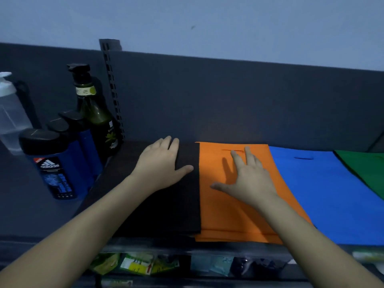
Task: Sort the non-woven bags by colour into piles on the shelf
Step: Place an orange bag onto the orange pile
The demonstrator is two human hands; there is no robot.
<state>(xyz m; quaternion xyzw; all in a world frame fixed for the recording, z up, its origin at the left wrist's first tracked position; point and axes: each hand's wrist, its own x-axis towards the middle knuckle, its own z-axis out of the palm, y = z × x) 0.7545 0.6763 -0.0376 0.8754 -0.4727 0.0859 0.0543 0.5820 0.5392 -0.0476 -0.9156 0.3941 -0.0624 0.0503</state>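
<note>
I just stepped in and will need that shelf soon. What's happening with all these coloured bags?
A person is sorting non-woven bags by colour on the shelf. The left hand rests flat on the black pile, and the right hand lies flat on the orange pile beside it. A blue pile and a green pile lie further right. Toiletry bottles stand at the left.

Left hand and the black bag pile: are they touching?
Touching. The head view shows the left hand lying flat, fingers straight, on top of the black bag pile.
</note>
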